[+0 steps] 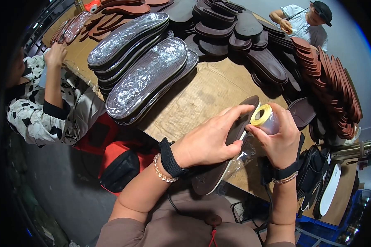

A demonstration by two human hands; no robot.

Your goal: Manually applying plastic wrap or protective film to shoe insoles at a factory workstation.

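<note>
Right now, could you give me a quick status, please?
Left hand gripping brown sole. Right hand holding film roll, film on sole. Nothing in the way.

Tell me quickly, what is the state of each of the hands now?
Left hand: closed on the dark brown shoe sole.
Right hand: closed on the roll of clear film.

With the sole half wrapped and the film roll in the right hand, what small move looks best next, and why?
Probably carry the small roll of clear film on its yellow core in the right hand around the dark brown shoe sole once more. The left hand steadies the sole, film already clings to its lower part, and its upper end still looks bare, unlike the foil-like wrapped soles stacked on the cardboard-covered table.
</note>
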